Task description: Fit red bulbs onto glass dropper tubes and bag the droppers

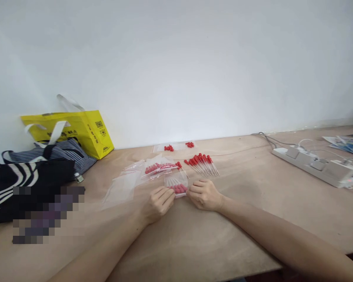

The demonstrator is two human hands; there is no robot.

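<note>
Between my hands a small clear plastic bag [175,182] lies on the wooden table, with several red-tipped sticks inside, red ends toward me. My left hand [161,201] is closed on the bag's near left corner. My right hand [204,195] is closed at its near right corner. Just behind, loose red-tipped sticks [204,164] lie fanned out. More filled clear bags [160,167] overlap at the left, beside flat clear bags [122,190]. Another clear bag [178,147] with red tips showing lies near the wall.
A yellow bag [98,135], a striped bag [79,152] and black cloth with white stripes [32,184] stand or lie at the left. On the right are a white power strip [308,166] with plugs and cables, and printed packets [348,144]. A white wall [194,70] rises behind the table [238,235].
</note>
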